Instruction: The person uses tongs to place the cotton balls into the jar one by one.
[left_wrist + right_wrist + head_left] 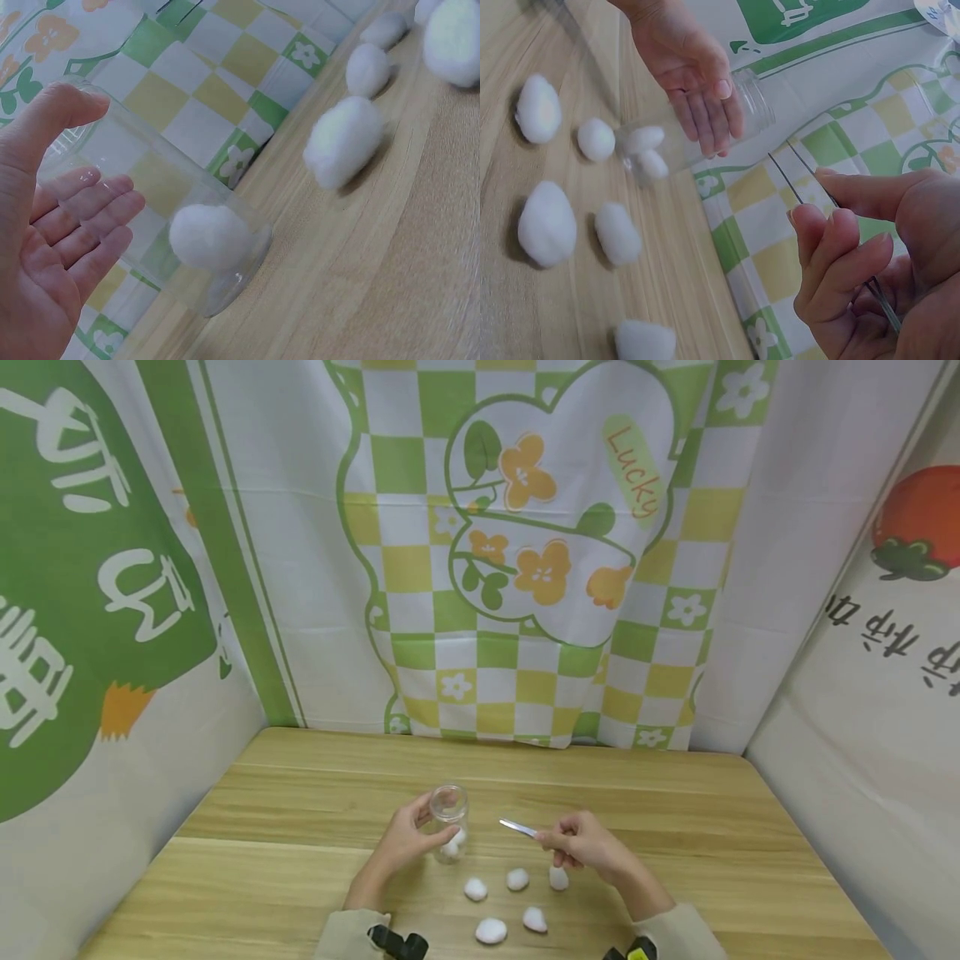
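Observation:
My left hand (403,842) grips a clear jar (450,814) without a lid, thumb on the near side and fingers behind it. The jar stands upright on the wooden table, and cotton balls (649,150) lie at its bottom. To the right, thumb and fingers of my right hand (588,845) pinch a pair of metal tweezers (517,828). Their tips point toward the jar and stand a little apart, with nothing between them. Several loose cotton balls (491,931) are spread on the table in front of the jar, one (558,878) just below my right hand.
The wooden table (300,793) ends at a patterned cloth (525,693) hanging along its back edge. More printed cloth (862,718) hangs at both sides. Dark wrist devices (397,942) are strapped over my sleeves.

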### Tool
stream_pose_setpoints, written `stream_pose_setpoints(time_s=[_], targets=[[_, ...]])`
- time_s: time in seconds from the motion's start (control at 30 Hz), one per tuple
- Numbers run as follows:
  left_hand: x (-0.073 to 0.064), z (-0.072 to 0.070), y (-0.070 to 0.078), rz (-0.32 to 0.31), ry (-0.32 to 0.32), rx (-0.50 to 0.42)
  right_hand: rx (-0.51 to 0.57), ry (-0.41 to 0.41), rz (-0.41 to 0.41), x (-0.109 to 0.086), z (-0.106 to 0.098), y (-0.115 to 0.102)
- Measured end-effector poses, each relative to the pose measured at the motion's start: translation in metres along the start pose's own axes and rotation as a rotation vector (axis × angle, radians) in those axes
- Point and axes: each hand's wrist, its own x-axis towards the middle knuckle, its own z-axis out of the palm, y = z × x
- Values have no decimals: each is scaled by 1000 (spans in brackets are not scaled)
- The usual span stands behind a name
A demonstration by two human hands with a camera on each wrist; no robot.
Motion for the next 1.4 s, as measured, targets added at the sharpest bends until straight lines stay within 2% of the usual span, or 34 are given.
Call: stream_pose_setpoints(time_s=[0.03,0.17,0.3,0.63,0.9,1.4], targets=[[0,0,0,-26,-1,-32,-1,-1,-1,-1,-1,1],[1,1,1,-74,-4,-56,-11,4,2,-4,-4,3],[1,1,1,-86,-2,-55,-7,16,14,-7,-7,4],[1,1,0,-61,-11,-67,5,17,44,-15,-19,14],[3,1,-3,-71,-13,-62,-28,45,53,-21,-27,25],[1,0,0,-66,-19,-56,6,-28,33,-32,-31,49]])
